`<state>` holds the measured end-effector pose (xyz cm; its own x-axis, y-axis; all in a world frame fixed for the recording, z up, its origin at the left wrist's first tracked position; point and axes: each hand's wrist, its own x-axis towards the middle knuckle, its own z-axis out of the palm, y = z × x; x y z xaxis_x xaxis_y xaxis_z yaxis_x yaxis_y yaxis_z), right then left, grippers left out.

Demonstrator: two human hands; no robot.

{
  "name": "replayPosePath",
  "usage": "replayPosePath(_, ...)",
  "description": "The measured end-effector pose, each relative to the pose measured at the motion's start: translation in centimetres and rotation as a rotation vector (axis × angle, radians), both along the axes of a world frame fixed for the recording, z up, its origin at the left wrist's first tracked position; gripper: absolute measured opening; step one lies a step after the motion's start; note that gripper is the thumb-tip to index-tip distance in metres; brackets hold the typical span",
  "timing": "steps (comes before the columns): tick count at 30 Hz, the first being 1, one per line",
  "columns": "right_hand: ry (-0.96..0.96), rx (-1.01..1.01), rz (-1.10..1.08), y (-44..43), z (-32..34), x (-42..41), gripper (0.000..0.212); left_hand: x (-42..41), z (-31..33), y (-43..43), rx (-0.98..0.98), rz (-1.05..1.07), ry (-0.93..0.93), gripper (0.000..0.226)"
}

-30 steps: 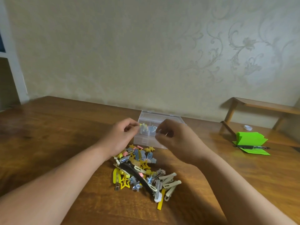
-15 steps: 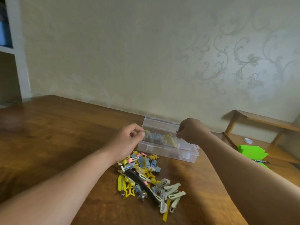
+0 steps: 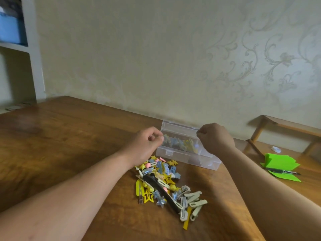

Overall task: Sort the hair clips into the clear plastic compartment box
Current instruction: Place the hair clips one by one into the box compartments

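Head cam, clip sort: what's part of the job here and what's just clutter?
Job:
clear compartment box
lid, raised
hair clip pile in front of the box
clips inside
left hand and right hand, one at each end of the lid

Lying about:
green paper
black pen on the paper
small white ring
wooden rack

Single head-worn wide-angle camera here, looking forward and down across the table [image 3: 69,145] toward the wall [image 3: 139,58]; it's riding close in, framing the left hand [image 3: 144,145] and right hand [image 3: 215,138] at mid-frame with the clear box [image 3: 191,157] between them
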<state>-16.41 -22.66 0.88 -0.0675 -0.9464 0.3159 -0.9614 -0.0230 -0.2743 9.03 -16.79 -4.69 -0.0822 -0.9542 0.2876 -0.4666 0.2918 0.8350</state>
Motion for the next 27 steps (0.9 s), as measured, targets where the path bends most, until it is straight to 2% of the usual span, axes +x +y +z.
replayPosePath(4,-0.186,-0.148,0.159,4.7,0.7,1.2,0.019,0.1,0.0,0.0,0.008,0.005,0.012,0.023)
replayPosePath(7,-0.26,-0.12,0.37,8.4,0.4,1.9,0.015,0.0,0.1,0.1,0.008,0.005,0.016,0.024)
replayPosePath(11,-0.095,0.119,0.567,11.0,0.0,2.4,0.015,0.0,0.2,0.3,0.013,0.017,0.005,0.021)
replayPosePath(14,-0.058,0.232,0.626,11.2,-0.2,2.7,0.018,-0.1,0.1,0.3,0.006,0.024,0.015,0.023)
replayPosePath(19,0.021,0.269,0.641,11.0,-1.0,2.8,0.014,-0.2,0.1,0.3,0.0,0.022,0.027,0.024)
replayPosePath(27,0.054,0.321,0.653,11.0,-0.1,1.7,0.031,-0.2,0.1,0.3,0.006,0.017,0.031,0.023)
